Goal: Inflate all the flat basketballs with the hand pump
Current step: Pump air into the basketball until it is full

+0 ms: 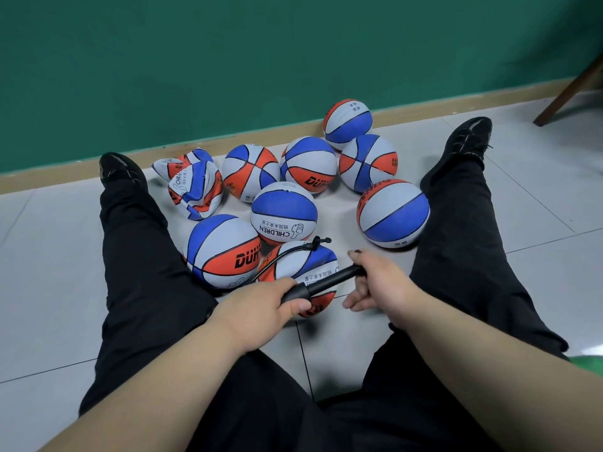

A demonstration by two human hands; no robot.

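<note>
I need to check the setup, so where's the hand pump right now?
In the head view the hand pump is low and centre, held by the left hand and right hand, over the basketball between the person's legs.

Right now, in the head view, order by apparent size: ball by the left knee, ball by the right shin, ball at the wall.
1. ball by the left knee and ball by the right shin: about alike, unranked.
2. ball at the wall: smallest, but farthest away.

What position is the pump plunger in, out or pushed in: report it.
Out. Bare rod shows between the pump barrel in the left hand and the handle gripped by the right hand.
</note>
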